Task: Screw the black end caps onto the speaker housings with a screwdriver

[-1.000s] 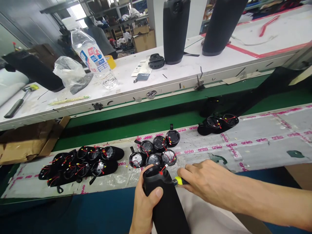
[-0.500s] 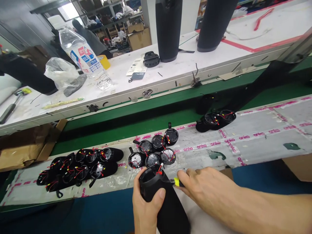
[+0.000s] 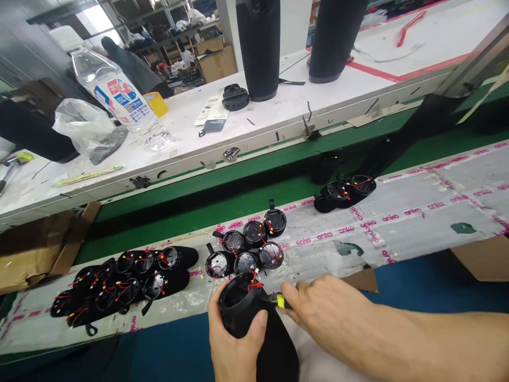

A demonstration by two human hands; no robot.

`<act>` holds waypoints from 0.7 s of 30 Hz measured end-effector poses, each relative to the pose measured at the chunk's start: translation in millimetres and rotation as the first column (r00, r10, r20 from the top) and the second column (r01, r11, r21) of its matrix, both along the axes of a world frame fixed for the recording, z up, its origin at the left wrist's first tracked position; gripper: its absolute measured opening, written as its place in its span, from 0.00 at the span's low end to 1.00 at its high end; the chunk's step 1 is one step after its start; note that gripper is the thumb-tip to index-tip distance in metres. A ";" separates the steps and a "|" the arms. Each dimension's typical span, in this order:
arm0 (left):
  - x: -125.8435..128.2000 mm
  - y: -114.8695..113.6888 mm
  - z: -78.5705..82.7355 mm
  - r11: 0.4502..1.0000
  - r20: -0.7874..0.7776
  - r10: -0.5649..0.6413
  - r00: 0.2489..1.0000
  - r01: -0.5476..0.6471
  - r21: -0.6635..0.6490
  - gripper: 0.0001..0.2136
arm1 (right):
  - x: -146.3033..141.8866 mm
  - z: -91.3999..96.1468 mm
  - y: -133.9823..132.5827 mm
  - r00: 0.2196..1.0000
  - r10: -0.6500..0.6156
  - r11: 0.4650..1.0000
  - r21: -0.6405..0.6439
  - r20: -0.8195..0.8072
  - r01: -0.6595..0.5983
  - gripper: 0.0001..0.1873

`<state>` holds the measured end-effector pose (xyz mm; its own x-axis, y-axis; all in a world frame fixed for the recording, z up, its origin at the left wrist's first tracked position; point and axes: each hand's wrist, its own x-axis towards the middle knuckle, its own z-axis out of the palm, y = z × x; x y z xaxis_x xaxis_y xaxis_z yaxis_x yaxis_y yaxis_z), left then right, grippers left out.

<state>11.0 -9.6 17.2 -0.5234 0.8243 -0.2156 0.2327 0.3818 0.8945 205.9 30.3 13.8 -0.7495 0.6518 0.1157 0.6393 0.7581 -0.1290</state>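
My left hand (image 3: 236,337) wraps round the open end of a black cylindrical speaker housing (image 3: 278,342), thumb on its near side. The housing tilts up toward the line, with red wires and a small connector (image 3: 254,284) sticking out of its rim. My right hand (image 3: 318,305) is closed on a tool with a yellow and black handle (image 3: 281,301). Its thin metal tip (image 3: 271,298) meets the housing's side just below the rim; I cannot make out the tip's exact shape.
Similar housings with red wires stand in a middle group (image 3: 246,261), a left group (image 3: 119,284) and a right pair (image 3: 350,192) on the plastic-covered belt (image 3: 314,249). Beyond, a raised white shelf (image 3: 183,148) holds a water bottle (image 3: 123,101) and tall black cylinders (image 3: 258,53).
The view has shifted slightly, moving the background a little left. Both hands keep their holds, and the tool tip stays at the housing's side near the rim.
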 end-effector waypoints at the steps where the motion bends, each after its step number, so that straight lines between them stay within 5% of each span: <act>1: 0.0 0.6 0.5 1.000 0.027 0.014 1.000 -0.014 0.008 0.35 | -1.8 1.7 1.2 1.000 -0.002 1.000 -0.006 -0.006 0.002 0.04; 3: 0.6 1.4 1.2 0.999 0.214 0.046 0.976 -0.049 0.007 0.36 | -3.0 8.4 4.7 1.000 0.005 1.000 -0.017 -0.029 -0.005 0.04; 6: 1.2 0.5 2.2 0.993 0.574 0.117 0.811 -0.087 -0.080 0.36 | 2.8 21.3 11.7 0.997 0.014 1.000 -0.011 -0.076 -0.015 0.06; 8: -0.1 -0.9 3.3 0.992 0.668 0.121 0.734 -0.071 -0.102 0.36 | 9.1 26.3 17.6 0.997 0.006 1.000 0.002 -0.081 -0.006 0.06; 21: -4.4 1.0 7.8 0.997 0.649 -0.055 0.759 0.073 -0.002 0.40 | 12.4 16.9 36.1 0.989 0.148 0.989 0.026 -0.003 -0.148 0.03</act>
